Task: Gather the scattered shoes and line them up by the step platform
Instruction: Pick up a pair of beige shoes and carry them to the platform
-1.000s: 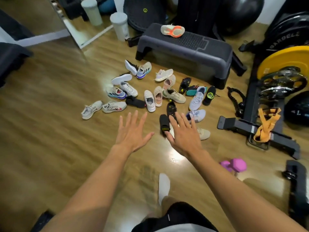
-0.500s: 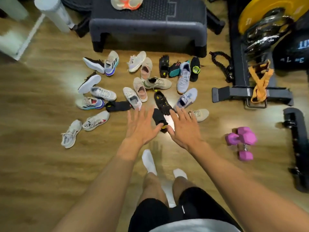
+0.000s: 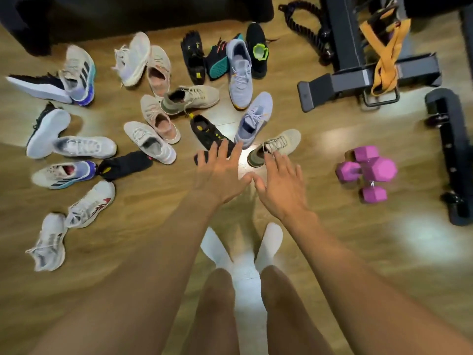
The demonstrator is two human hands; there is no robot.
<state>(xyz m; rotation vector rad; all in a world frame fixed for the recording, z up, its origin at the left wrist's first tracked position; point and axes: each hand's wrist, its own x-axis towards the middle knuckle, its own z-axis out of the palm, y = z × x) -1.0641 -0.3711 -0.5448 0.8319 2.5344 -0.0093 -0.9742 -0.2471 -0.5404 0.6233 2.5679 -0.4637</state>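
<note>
two empty hands, left hand (image 3: 220, 175) and right hand (image 3: 281, 188), fingers spread, now nearer the shoes (image 3: 252, 124)

The step platform (image 3: 133, 14) is cut off by the top edge. In front of it, the left hand (image 3: 222, 175) hides most of a black shoe (image 3: 199, 157); farther out, motion blur smears the grey shoe (image 3: 48, 242)

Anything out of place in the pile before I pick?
Yes: the black shoe with the white sole at left lies sole-up, and the teal-soled shoe by the step platform is tipped on its side. Shoes point every way; no damage visible.
</note>
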